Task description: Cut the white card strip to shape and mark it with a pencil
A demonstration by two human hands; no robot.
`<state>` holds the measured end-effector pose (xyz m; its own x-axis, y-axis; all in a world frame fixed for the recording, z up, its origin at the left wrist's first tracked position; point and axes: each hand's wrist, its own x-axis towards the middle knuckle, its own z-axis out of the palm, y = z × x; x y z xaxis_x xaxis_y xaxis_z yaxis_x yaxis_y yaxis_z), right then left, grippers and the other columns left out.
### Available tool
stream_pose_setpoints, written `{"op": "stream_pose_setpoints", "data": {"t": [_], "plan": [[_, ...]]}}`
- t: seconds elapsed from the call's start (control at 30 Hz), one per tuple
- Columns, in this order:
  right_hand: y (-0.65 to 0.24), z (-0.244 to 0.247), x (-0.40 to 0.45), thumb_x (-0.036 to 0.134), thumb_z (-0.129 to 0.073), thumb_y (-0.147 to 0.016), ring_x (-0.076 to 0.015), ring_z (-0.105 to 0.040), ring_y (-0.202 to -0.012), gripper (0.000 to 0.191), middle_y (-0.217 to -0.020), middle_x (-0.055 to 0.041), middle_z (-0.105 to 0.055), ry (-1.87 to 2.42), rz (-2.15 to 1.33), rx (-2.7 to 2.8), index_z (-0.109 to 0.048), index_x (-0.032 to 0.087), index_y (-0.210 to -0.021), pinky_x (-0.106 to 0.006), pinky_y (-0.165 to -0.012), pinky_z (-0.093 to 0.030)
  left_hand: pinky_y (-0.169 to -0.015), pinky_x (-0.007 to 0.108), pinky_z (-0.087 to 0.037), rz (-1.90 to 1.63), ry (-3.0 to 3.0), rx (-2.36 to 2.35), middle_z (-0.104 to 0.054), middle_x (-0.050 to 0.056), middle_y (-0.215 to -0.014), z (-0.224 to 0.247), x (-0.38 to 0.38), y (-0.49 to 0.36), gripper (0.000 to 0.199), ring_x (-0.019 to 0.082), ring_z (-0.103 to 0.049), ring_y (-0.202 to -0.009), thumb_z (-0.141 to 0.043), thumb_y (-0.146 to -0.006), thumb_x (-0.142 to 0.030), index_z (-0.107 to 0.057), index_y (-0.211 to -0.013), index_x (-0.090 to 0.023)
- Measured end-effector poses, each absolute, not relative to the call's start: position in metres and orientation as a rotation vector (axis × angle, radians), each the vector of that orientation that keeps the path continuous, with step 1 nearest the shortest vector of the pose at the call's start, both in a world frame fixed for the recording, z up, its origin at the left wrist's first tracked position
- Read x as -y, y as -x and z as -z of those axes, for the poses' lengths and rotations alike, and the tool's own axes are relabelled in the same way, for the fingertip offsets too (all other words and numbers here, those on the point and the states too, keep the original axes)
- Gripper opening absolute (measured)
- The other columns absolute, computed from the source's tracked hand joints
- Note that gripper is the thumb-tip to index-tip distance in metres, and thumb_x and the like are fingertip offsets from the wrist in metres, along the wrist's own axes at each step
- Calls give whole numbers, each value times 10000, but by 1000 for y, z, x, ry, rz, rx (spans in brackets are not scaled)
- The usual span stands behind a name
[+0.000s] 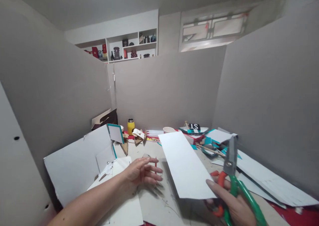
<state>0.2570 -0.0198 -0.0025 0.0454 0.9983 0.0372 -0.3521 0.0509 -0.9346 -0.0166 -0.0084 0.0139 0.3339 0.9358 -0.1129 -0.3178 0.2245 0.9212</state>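
Note:
My right hand [235, 199] grips the lower right corner of a white cardboard sheet [186, 166] between thumb and fingers. The same hand also holds a pair of scissors [231, 164] with red and green handles, its grey blades pointing up and away. Above the table, the sheet hangs tilted. Left of it, my left hand [144, 172] is apart from the sheet, fingers stretched and spread, with nothing in it. Beneath that arm lies white board [127, 199] on the table.
A large white board [79, 153] leans at the left. At the back stand a yellow bottle [130, 127] and a white bowl [168, 130]. White board strips [271, 181] and teal-edged scraps lie at the right. Grey partitions [164, 93] enclose the table.

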Motion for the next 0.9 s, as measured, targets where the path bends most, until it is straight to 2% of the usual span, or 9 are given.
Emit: {"op": "stream_pose_setpoints", "data": {"t": [0.07,0.2,0.3,0.37,0.47,0.57,0.7,0.8,0.9], "plan": [[-254,8,24,448,-876,-577,-167,-615,-537,509,-696,43,-644,971,-1379,926,-557,227,-906,-242,-392,-520,-592,319,-567,-956,-946,-779,-724,139,-902,-12,16,7,549,254,-739,-738,-709,-761,-534,-629,-1108,-116],[-253,22,38,500,-822,-666,-174,-633,-495,557,-686,19,-665,1092,-1509,1038,-524,228,-1050,-250,-424,-516,-548,330,-574,-922,-911,-756,-667,33,-663,-8,25,-6,536,212,-702,-600,-830,-624,-506,-685,-953,-109],[-253,19,52,532,-746,-746,-177,-637,-522,511,-665,18,-634,1069,-1506,1198,-513,204,-1060,-255,-470,-516,-570,274,-552,-943,-893,-754,-727,77,-756,-7,32,-13,421,161,-678,-601,-834,-672,-386,-701,-947,-95],[-252,12,58,557,-694,-775,-186,-621,-555,455,-692,7,-614,992,-1527,1384,-526,190,-985,-306,-529,-541,-712,285,-549,-968,-897,-736,-758,108,-857,-7,35,-15,381,185,-707,-739,-815,-711,-326,-704,-995,-98],[-252,0,62,521,-646,-815,-182,-557,-656,359,-727,-5,-563,967,-1255,1640,-544,178,-840,-300,-609,-511,-809,350,-530,-972,-913,-725,-771,137,-953,-10,38,-16,400,236,-714,-824,-800,-725,-308,-698,-1061,-116],[-254,-5,63,512,-586,-855,-167,-494,-665,343,-738,-6,-526,952,-1054,1739,-548,178,-785,-279,-626,-468,-782,349,-523,-985,-939,-747,-776,143,-949,-13,41,-16,406,249,-715,-815,-804,-711,-316,-707,-1055,-123],[-254,-7,62,500,-559,-880,-169,-497,-665,325,-771,-20,-548,976,-1066,1725,-568,187,-797,-263,-593,-453,-787,348,-514,-965,-1003,-759,-778,144,-930,-15,43,-17,437,260,-712,-815,-822,-666,-339,-729,-1033,-120],[-252,-10,61,505,-570,-867,-151,-467,-564,317,-686,-4,-538,1028,-1117,1668,-572,194,-809,-245,-484,-405,-791,357,-513,-883,-1075,-754,-774,152,-934,-15,46,-18,440,270,-706,-823,-819,-657,-350,-747,-1015,-105],[-250,-17,61,511,-602,-829,-143,-443,-536,327,-652,8,-518,1067,-1092,1622,-572,190,-773,-246,-469,-387,-772,347,-512,-790,-1149,-762,-773,146,-924,-18,51,-19,435,264,-698,-822,-807,-674,-352,-754,-1026,-101]]}}
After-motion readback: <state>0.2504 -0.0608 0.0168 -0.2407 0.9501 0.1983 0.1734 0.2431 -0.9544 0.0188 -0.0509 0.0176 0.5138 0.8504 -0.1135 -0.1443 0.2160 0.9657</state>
